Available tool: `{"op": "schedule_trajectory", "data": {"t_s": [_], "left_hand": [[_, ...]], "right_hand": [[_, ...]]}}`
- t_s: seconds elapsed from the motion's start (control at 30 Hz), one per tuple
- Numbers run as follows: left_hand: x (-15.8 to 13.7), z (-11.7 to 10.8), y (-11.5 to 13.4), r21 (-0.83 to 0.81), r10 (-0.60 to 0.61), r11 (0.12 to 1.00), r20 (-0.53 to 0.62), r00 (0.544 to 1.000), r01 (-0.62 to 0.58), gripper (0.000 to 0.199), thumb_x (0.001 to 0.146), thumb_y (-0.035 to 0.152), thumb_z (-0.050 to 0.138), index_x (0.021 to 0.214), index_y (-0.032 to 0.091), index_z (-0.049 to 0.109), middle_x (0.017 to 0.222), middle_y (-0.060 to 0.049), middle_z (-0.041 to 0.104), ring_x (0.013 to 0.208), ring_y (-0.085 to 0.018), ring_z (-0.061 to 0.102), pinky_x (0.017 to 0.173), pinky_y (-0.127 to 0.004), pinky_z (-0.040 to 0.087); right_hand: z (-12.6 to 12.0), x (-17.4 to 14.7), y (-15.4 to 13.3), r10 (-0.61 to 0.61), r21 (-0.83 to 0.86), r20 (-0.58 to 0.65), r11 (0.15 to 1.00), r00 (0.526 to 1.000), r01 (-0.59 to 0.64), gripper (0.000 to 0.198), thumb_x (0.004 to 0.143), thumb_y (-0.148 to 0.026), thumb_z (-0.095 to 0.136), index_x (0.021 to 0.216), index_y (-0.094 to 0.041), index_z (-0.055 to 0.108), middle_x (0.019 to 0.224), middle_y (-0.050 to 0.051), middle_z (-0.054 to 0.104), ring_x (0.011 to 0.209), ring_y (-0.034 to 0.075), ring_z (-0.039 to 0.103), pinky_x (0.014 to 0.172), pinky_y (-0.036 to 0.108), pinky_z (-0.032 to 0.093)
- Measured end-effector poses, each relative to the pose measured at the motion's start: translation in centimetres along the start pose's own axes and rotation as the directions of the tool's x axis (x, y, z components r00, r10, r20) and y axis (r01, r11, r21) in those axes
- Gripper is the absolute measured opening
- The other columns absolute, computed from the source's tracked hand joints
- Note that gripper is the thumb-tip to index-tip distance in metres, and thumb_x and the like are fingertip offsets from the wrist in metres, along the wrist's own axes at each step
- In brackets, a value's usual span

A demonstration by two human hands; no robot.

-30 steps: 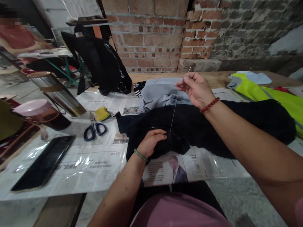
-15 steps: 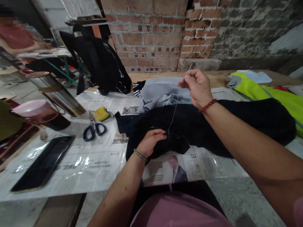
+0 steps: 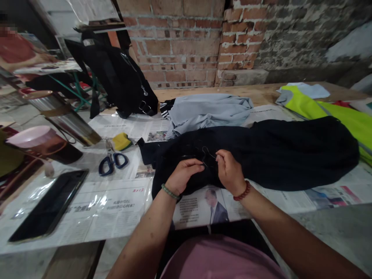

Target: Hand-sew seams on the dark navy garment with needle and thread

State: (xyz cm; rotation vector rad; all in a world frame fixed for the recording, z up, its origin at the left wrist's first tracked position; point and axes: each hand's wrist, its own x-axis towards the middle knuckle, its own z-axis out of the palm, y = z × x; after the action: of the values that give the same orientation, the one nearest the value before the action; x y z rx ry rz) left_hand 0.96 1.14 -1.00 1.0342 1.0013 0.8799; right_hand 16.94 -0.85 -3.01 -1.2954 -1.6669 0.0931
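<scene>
A long dark navy garment (image 3: 285, 155) lies across the newspaper in front of me. My left hand (image 3: 184, 175), with a green bead bracelet, pinches a fold of it at the left part. Close by on the right, my right hand (image 3: 231, 172), wearing a red bracelet, has thumb and forefinger pressed together low over the cloth. A fine pale thread (image 3: 205, 148) loops on the dark cloth between the two hands. The needle at my right fingertips is too small to see clearly now.
Blue-handled scissors (image 3: 113, 161), a yellow sponge (image 3: 122, 142), a phone (image 3: 49, 205), a pink-lidded cup (image 3: 46, 143) and a steel flask (image 3: 68, 120) stand or lie left. Behind are a black backpack (image 3: 116, 73), grey clothing (image 3: 209, 108) and a neon-yellow vest (image 3: 325, 112). Another person sits far left.
My right hand has come down from its raised position to the cloth beside my left hand. The thread, taut before, now lies slack in a loop. My left hand keeps its pinch.
</scene>
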Motion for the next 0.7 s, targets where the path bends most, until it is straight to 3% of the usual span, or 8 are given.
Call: {"op": "schedule_trajectory", "data": {"t_s": [0.17, 0.3, 0.5, 0.7], "left_hand": [[-0.2, 0.1, 0.1, 0.21, -0.08, 0.976, 0.13, 0.988, 0.051, 0.013, 0.059, 0.022, 0.068, 0.07, 0.015, 0.066, 0.06, 0.002, 0.059, 0.053, -0.008, 0.049, 0.053, -0.019, 0.037], [-0.2, 0.0, 0.3, 0.358, -0.129, 0.931, 0.12, 0.984, 0.078, 0.016, 0.062, 0.026, 0.065, 0.071, 0.014, 0.066, 0.056, 0.003, 0.057, 0.048, -0.007, 0.046, 0.046, -0.018, 0.034], [-0.1, -0.3, 0.1, 0.266, -0.085, 0.961, 0.013, 0.996, 0.078, 0.015, 0.063, 0.018, 0.059, 0.076, 0.015, 0.067, 0.058, 0.004, 0.059, 0.05, -0.007, 0.048, 0.046, -0.016, 0.035], [-0.2, 0.4, -0.1, 0.206, -0.079, 0.976, 0.024, 0.997, 0.073, 0.016, 0.063, 0.024, 0.063, 0.076, 0.016, 0.067, 0.063, 0.002, 0.062, 0.054, -0.009, 0.051, 0.05, -0.018, 0.038]], "right_hand": [[0.1, 0.9, 2.5, 0.14, 0.012, -0.108, 0.99, 0.984, -0.14, 0.016, 0.084, -0.023, 0.035, 0.091, -0.019, 0.049, 0.071, 0.004, 0.057, 0.065, 0.016, 0.057, 0.063, 0.029, 0.045], [0.0, 1.0, 3.5, 0.255, 0.033, -0.132, 0.967, 0.958, -0.253, 0.017, 0.084, -0.023, 0.035, 0.088, -0.017, 0.051, 0.065, 0.001, 0.056, 0.059, 0.014, 0.055, 0.059, 0.026, 0.044], [0.1, 0.9, 3.4, 0.269, 0.039, -0.102, 0.963, 0.958, -0.266, 0.018, 0.083, -0.022, 0.036, 0.088, -0.016, 0.052, 0.065, 0.001, 0.057, 0.061, 0.013, 0.055, 0.061, 0.025, 0.043], [-0.4, 0.9, 2.9, 0.325, 0.178, -0.093, 0.935, 0.941, -0.306, 0.017, 0.083, -0.026, 0.039, 0.088, -0.018, 0.052, 0.068, 0.0, 0.057, 0.06, 0.011, 0.055, 0.061, 0.025, 0.044]]}}
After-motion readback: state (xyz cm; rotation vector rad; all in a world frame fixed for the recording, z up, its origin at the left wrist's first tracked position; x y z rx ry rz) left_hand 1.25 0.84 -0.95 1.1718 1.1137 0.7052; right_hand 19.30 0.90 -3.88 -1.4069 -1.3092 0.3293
